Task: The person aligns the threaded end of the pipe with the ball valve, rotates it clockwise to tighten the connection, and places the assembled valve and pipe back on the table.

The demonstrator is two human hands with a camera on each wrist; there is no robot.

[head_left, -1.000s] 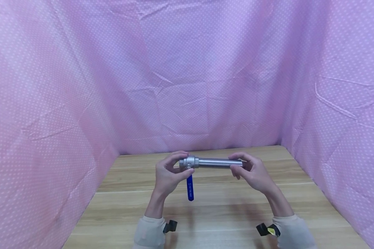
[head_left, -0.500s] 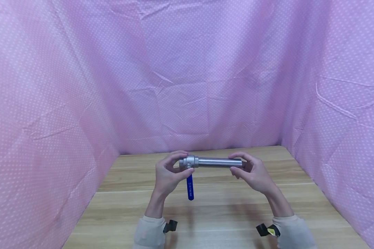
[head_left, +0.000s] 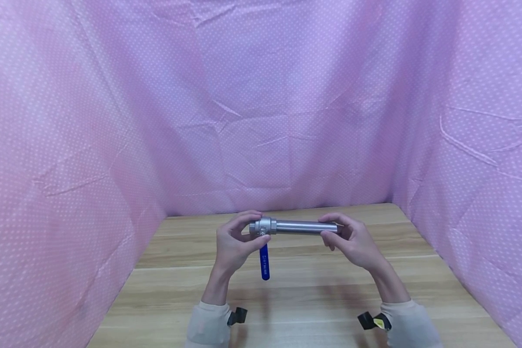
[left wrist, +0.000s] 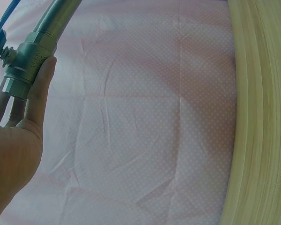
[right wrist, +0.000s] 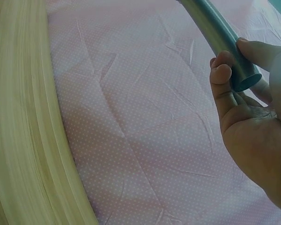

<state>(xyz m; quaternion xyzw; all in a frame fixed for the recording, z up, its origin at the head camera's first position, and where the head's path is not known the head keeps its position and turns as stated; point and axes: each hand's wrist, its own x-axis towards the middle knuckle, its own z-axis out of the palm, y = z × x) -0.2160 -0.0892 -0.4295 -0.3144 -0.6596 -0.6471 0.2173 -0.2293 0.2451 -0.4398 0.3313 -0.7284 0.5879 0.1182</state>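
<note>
My left hand (head_left: 234,245) holds a silver ball valve (head_left: 266,225) between thumb and fingers, at the left end of the joined piece. From the valve a blue lever handle (head_left: 265,262) points toward me. A smooth steel pipe (head_left: 302,227) runs level to the right out of the valve's hex end. Its free end is pinched by my right hand (head_left: 358,243), with the thumb on the near side. In the left wrist view the valve body (left wrist: 28,61) shows raised lettering. The right wrist view shows the pipe's round end (right wrist: 248,81) among my fingers.
Valve and pipe are held above a light wood-grain table (head_left: 304,309). Pink dotted cloth (head_left: 261,121) hangs at the back and on both sides. A black strap-on device (head_left: 238,316) sits at each wrist, by the pale sleeves.
Both hands keep their hold. The valve, its lever and the pipe have shifted very slightly to the left; otherwise the scene looks the same.
</note>
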